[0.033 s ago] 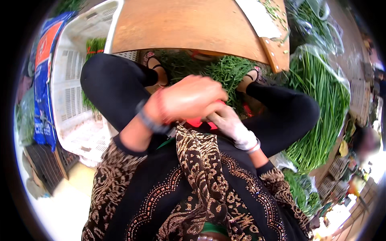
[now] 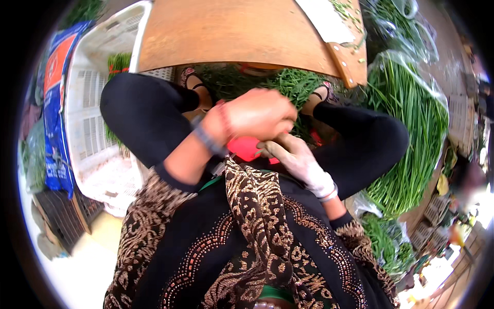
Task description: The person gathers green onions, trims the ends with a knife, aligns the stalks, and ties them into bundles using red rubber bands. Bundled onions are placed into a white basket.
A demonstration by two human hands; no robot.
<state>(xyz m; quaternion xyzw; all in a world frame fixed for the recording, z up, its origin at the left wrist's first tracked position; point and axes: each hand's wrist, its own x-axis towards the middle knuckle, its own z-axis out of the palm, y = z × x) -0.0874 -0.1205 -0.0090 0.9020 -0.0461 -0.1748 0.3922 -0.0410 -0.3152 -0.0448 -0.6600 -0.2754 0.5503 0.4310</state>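
My left hand (image 2: pixel 260 114) is bare, with a red string and a dark band at the wrist. It is curled over my lap, fingers closed and partly hidden, slightly blurred. My right hand (image 2: pixel 298 159) wears a whitish glove, its thumb and fingers pinched close beside the left. What either hand holds is hidden or too small to name. Bright red material (image 2: pixel 244 148) lies beneath the hands, and I cannot make out its kind. A tiny green bit shows near the right fingertips.
A wooden board (image 2: pixel 231 36) carries a wood-handled cleaver (image 2: pixel 327 23) and green cuttings. A white crate (image 2: pixel 92 170) at left holds a red-tied green bundle (image 2: pixel 119 63). Long green stalks (image 2: pixel 406 139) lie in clear plastic at right. Loose greens (image 2: pixel 293 85) lie between my feet.
My left hand has shifted slightly right and up, away from the red material, which shows more now. The right hand has moved a little right and down.
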